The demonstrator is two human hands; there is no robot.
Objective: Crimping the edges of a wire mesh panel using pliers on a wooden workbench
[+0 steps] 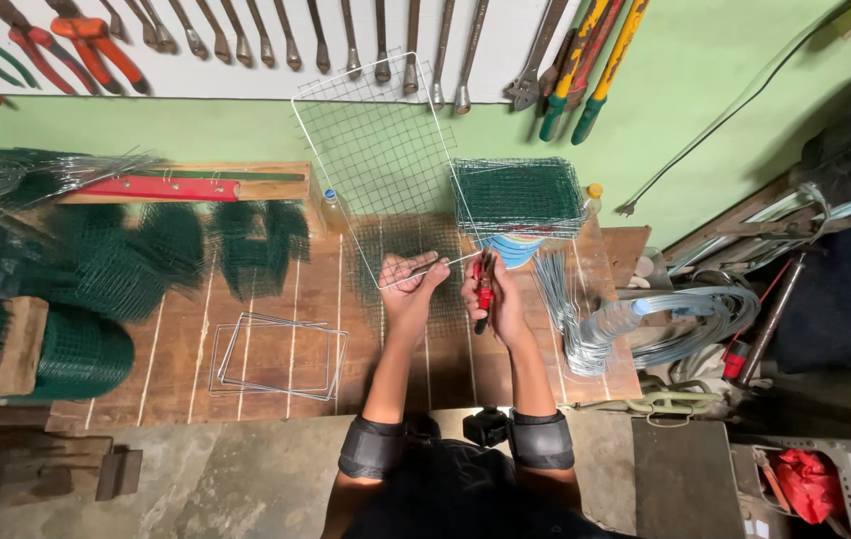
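A wire frame (371,150) covered with green mesh is held up on edge over the wooden tabletop (276,289). Its near edge is gripped by the left hand (412,284), whose fingers are curled closed around the frame wire. From that hand the frame rises away, toward the wall.

Just to the right of the left hand, red-handled pliers (484,289) are clasped in the right hand (498,299), which is closed around the handles. The pliers' nose is pointed at the frame's near right corner; whether it touches the wire cannot be told. The two hands are close together, almost side by side. A dark band is worn on each forearm.

Beyond the right hand, a stack of finished mesh panels (518,195) is seen on the tabletop, with a small bottle (594,195) just beside it. To the right of the right hand, a bundle of cut wire lengths (557,294) is laid, and farther right a coil of pale wire (685,314) is found at the tabletop's edge.

To the left of the left hand, bare wire frames (276,354) are laid flat, well apart from it. Farther left, rolls and pieces of green mesh (96,265) are spread out, and a red bar (161,188) is set on a wooden block beyond them.

On the wall beyond both hands, wrenches (346,40) are hung in a row, with cutters (86,40) toward the left and long-handled tools (590,60) toward the right.
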